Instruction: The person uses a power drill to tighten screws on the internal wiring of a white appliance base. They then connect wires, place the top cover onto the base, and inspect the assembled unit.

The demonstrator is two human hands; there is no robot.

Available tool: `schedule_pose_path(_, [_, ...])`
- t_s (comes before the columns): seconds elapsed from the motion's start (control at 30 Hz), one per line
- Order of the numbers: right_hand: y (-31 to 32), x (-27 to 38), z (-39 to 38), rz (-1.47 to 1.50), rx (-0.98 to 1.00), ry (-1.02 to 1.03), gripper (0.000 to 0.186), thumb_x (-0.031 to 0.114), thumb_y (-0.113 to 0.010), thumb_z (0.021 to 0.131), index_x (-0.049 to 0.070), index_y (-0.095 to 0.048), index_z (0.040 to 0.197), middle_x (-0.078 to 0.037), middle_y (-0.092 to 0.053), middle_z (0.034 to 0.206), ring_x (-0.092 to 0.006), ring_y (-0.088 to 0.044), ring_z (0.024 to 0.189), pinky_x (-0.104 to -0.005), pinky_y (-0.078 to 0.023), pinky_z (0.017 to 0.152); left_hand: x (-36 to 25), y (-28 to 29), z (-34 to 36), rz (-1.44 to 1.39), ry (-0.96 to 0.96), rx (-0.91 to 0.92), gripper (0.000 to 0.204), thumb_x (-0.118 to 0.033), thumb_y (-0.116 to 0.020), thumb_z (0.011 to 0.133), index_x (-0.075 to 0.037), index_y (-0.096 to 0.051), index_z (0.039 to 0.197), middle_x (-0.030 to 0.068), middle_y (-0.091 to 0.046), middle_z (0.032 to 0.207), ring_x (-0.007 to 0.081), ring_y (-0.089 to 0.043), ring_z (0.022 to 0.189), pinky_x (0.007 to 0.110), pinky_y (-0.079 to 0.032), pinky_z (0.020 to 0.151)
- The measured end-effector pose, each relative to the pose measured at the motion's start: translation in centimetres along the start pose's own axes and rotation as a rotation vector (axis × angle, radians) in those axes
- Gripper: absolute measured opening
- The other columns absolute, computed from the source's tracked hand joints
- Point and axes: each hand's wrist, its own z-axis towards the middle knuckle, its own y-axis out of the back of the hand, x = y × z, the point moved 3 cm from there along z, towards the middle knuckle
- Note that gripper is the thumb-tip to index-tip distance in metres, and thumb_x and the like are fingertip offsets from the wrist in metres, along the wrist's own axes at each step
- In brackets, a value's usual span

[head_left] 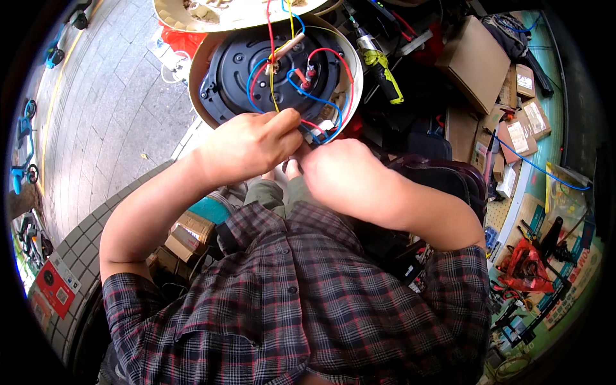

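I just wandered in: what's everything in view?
Round housing: one, cream, top centre
Round plate: one, black, inside it
Cover: one, cream, top edge
Wires: several, red, blue, yellow, over plate
Power tool: one, green and black, right of housing
Cardboard boxes: several, brown, mostly right
Plastic bag: one, red, far right
Two-wheelers: several, some blue, left edge
Panel: one, red, white, lower left
Small parts: uncountable, mixed, right
Pavement: one, grey, left
Shirt: one, dark plaid, lower centre
Left hand: one, bare, housing's near rim
Right hand: one, bare, beside left
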Motion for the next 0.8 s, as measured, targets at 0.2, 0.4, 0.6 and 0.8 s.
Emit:
schedule_pose_path(0.2, [-0.7,-0.1,0.1,-0.045,-0.004,-0.025,0.021,0.022,-0.06,0.101,0.001,-0.065,0.103,-0.014,-0.072,0.073,-0.0324,-0.075,0.066,-0.0437,-0.06,0.056,0.0,0.1,-0.4,-0.006,-0.001,-0.046,0.014,-0.013,-0.068,0.084,-0.005,-0.061,0.094,0.0099,-0.055,0.1,0.0232,-0.07,0.084,0.036,-0.062,0.07])
schedule_pose_path(0.4, [2.0,1.0,-2.7,-0.013,-0.102,0.173,0.035,0.023,-0.064,0.101,0.002,-0.064,0.129,-0.012,-0.072,0.08,-0.0279,-0.075,0.07,-0.0394,-0.059,0.057,0.2,0.8,-1.2,-0.016,0.046,-0.057,0.023,-0.015,-0.069,0.086,-0.005,-0.067,0.107,0.0077,-0.057,0.104,0.0214,-0.07,0.086,0.035,-0.062,0.071])
schedule_pose_path(0.6, [1.6,0.2,-5.4,0.323,-0.01,0.176,0.033,0.021,-0.066,0.099,0.003,-0.066,0.126,-0.015,-0.073,0.09,-0.0355,-0.074,0.078,-0.0455,-0.06,0.069,-0.4,2.1,-2.1,-0.027,-0.033,-0.18,0.033,-0.021,-0.076,0.086,-0.006,-0.07,0.115,0.0058,-0.062,0.113,0.0181,-0.071,0.09,0.034,-0.062,0.072])
schedule_pose_path(0.8, [-3.0,-0.5,-6.1,0.426,0.032,0.104,0.034,0.023,-0.066,0.1,0.004,-0.066,0.128,-0.017,-0.073,0.098,-0.038,-0.074,0.095,-0.0489,-0.06,0.085,-2.8,1.3,-6.7,-0.126,0.167,-0.44,0.024,-0.004,-0.083,0.087,-0.001,-0.072,0.109,0.0109,-0.071,0.092,0.0247,-0.069,0.072,0.035,-0.054,0.058])
